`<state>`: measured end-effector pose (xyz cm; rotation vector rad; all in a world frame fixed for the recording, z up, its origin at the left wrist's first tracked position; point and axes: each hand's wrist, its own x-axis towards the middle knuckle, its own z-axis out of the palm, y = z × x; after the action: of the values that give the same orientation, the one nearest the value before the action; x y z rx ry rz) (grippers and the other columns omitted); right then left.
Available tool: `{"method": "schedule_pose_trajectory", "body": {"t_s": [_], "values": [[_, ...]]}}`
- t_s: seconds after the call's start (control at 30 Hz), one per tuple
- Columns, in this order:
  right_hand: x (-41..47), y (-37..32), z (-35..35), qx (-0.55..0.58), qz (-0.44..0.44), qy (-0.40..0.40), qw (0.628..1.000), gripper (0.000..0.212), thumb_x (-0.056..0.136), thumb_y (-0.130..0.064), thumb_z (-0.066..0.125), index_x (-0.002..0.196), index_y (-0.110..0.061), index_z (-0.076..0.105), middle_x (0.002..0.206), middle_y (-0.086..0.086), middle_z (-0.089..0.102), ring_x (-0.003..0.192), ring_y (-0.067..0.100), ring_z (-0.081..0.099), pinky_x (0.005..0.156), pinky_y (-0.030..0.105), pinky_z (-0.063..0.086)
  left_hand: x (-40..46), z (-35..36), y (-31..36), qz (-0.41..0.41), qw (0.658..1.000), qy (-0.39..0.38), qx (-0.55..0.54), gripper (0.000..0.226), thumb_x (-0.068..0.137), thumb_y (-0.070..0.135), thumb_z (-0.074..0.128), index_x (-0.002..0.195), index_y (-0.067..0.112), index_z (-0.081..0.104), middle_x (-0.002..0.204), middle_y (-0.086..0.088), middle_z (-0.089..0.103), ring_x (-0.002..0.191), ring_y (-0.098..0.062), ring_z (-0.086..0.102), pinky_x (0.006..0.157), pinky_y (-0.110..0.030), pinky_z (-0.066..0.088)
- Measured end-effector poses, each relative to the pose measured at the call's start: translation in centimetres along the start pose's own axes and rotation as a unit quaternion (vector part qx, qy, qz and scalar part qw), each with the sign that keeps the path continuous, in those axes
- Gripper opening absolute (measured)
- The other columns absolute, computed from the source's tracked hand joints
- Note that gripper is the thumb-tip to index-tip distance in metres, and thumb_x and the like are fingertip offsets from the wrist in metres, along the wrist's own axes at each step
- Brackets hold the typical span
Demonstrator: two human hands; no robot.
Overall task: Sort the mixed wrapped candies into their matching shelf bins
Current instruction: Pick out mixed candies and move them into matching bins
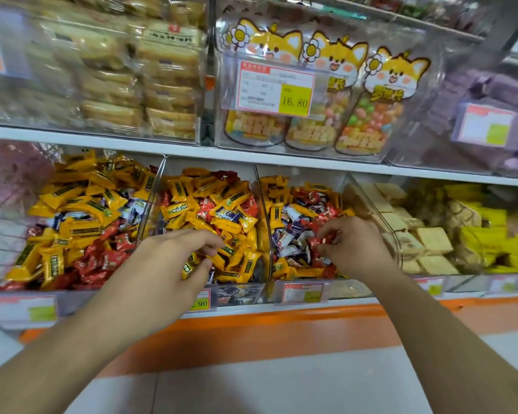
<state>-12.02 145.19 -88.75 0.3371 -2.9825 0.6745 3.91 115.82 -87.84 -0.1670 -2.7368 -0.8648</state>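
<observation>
My left hand reaches into the middle bin, fingers curled down into the pile and pinching a yellow wrapped candy near the front wall. My right hand is in the next bin toward three o'clock, thumb and fingertips closed around a red wrapped candy lifted just above the heap.

The middle bin holds mostly yellow candies with a few red and blue-white ones mixed in. The bin under my right hand is a jumble of red candies, blue-white candies and some yellow ones along its nine o'clock wall. At nine o'clock from my left hand, the far-left bin carries yellow candies on top and red ones toward the front.

At three o'clock from my right hand, pale square wrapped biscuits fill another compartment, with bright yellow packs beyond them. At twelve o'clock, on the shelf above, stand cat-shaped bags of coloured sweets behind a price tag reading 16.80, and stacked bread-like packs sit toward eleven o'clock. Price labels line the shelf's front edge below my hands, above an orange strip.
</observation>
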Motion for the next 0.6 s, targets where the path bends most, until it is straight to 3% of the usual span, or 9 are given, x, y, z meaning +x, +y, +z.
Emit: {"method": "schedule_pose_trajectory", "body": {"t_s": [0.2, 0.37, 0.47, 0.6], "values": [[-0.2, 0.3, -1.0, 0.017, -0.015, 0.037, 0.999, 0.017, 0.089, -0.014, 0.081, 0.081, -0.029, 0.08, 0.081, -0.019, 0.069, 0.076, -0.003, 0.063, 0.056, 0.005, 0.039, -0.1, -0.1, 0.3, -0.003, 1.0, 0.005, -0.007, 0.033, 0.094, 0.02, 0.069, 0.119, 0.041, 0.067, 0.102, 0.031, 0.063, 0.107, 0.02, 0.049, 0.084, 0.004, 0.034], [-1.2, -1.2, -2.4, 0.11, -0.002, 0.055, 0.992, 0.017, 0.089, -0.016, 0.081, 0.089, -0.032, 0.077, 0.082, -0.016, 0.071, 0.076, -0.003, 0.065, 0.06, 0.018, 0.048, -0.2, -0.2, 0.4, -0.01, 0.999, 0.008, -0.029, 0.031, 0.094, 0.018, 0.069, 0.118, 0.038, 0.069, 0.1, 0.028, 0.065, 0.105, 0.015, 0.055, 0.086, 0.001, 0.038], [-2.7, -4.3, -2.7, 0.279, -0.02, -0.013, 0.96, 0.025, 0.081, -0.007, 0.087, 0.095, -0.024, 0.076, 0.089, -0.008, 0.076, 0.087, 0.002, 0.071, 0.079, 0.025, 0.059, -0.2, 0.0, 0.9, -0.041, 0.994, 0.01, -0.101, 0.028, 0.094, 0.018, 0.071, 0.114, 0.038, 0.071, 0.097, 0.024, 0.069, 0.101, 0.008, 0.063, 0.086, -0.012, 0.051], [-5.4, -9.1, -1.2, 0.405, -0.092, -0.093, 0.905, 0.025, 0.074, 0.002, 0.089, 0.088, -0.01, 0.071, 0.087, 0.007, 0.076, 0.087, 0.027, 0.075, 0.079, 0.037, 0.063, -0.1, 0.0, 2.0, -0.101, 0.968, -0.02, -0.23, 0.027, 0.091, 0.028, 0.075, 0.115, 0.038, 0.068, 0.101, 0.021, 0.07, 0.095, -0.001, 0.07, 0.087, -0.029, 0.058]]}}
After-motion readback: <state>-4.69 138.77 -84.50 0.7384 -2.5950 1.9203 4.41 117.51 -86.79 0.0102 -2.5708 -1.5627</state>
